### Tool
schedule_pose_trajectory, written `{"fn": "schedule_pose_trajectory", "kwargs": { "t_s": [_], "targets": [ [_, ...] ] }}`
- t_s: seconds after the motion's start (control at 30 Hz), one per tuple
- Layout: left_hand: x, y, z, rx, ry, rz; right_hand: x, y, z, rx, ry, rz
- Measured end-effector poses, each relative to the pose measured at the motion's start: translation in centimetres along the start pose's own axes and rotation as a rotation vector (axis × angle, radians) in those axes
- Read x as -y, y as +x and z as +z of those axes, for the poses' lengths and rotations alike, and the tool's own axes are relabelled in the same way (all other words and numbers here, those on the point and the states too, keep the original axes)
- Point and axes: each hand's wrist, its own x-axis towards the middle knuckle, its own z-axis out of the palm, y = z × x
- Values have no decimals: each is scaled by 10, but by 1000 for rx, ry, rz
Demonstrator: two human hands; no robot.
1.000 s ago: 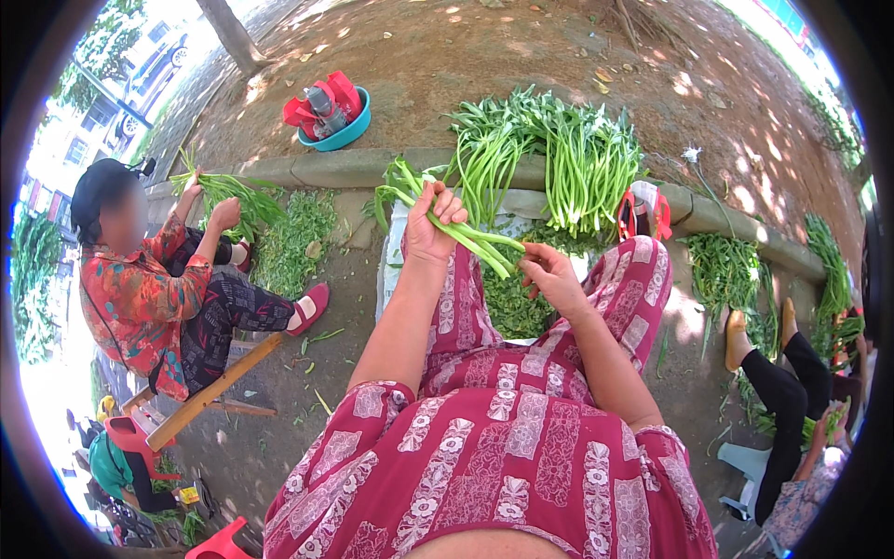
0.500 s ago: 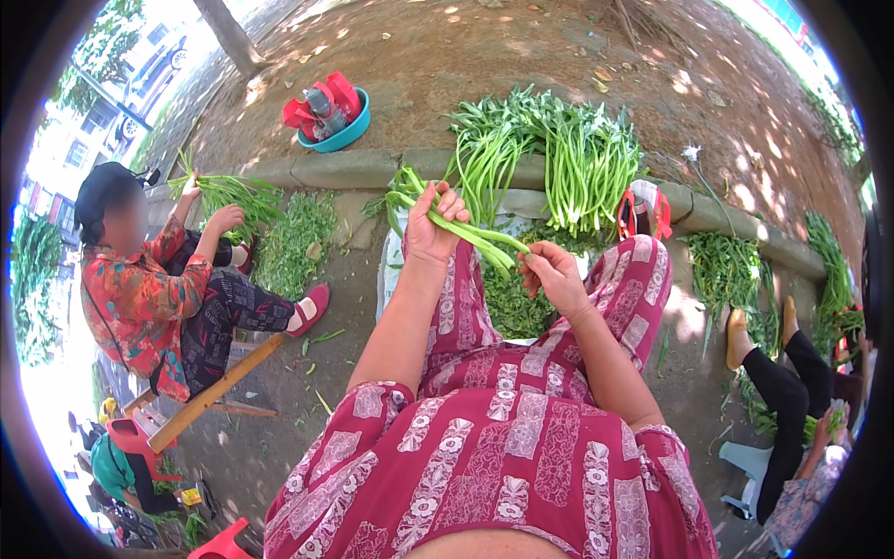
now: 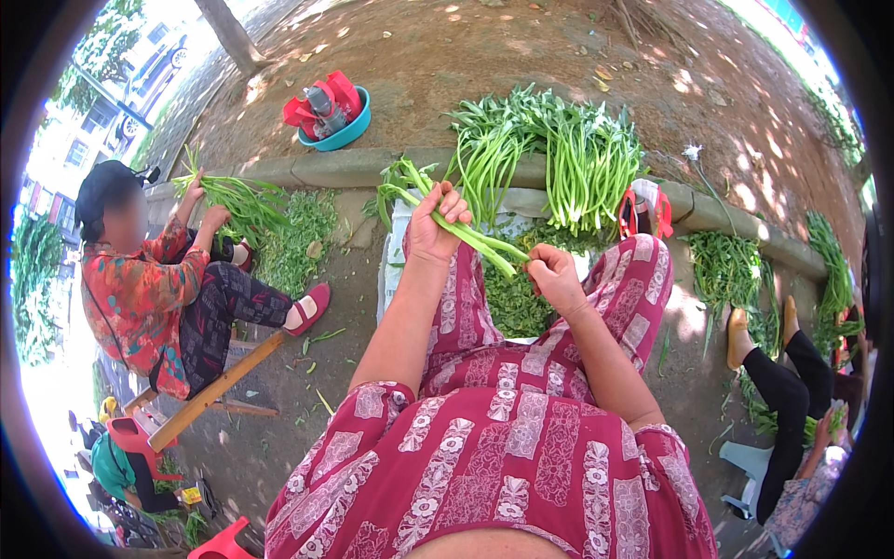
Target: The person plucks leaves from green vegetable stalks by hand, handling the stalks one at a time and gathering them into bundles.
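My left hand [image 3: 438, 224] is closed round a few long, pale-green leafy vegetable stalks [image 3: 486, 244], held above my lap. Their leafy tops [image 3: 404, 179] stick out up and to the left of the fist. My right hand [image 3: 557, 279] pinches at the cut end of one stalk, its fingertips pressed together there. Beneath, between my knees, lies a heap of torn green leaves [image 3: 517, 306] on a pale sheet [image 3: 394, 252]. Beyond my hands, a large pile of the same stalks [image 3: 582, 172] rests over the stone kerb, leaves pointing away from me.
A turquoise basin [image 3: 346, 136] with red bags and a grey bottle stands past the kerb [image 3: 345, 170]. To the left, a person [image 3: 140, 279] on a wooden bench [image 3: 219, 389] holds greens. More greens [image 3: 724, 270] and another person's legs [image 3: 782, 401] are at the right.
My right hand has turned slightly and its fingers have closed tighter at the stalk ends. The held stalks have shifted a little. The person at the left has lowered one hand.
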Motion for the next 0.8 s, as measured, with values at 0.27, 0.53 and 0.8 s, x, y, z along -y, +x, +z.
{"fn": "schedule_pose_trajectory", "kwargs": {
  "t_s": [0.27, 0.53, 0.8],
  "targets": [
    [1, 0, -1, 16, -24, -17, 2, 0, -4, 67, -190, -68],
    [-1, 0, -4, 38, -61, -42, 8, -5, -5, 164, -325, -134],
    [-16, 2, -4, 97, -226, 39, 0, -6, -15, 81, -227, -29]
  ]
}}
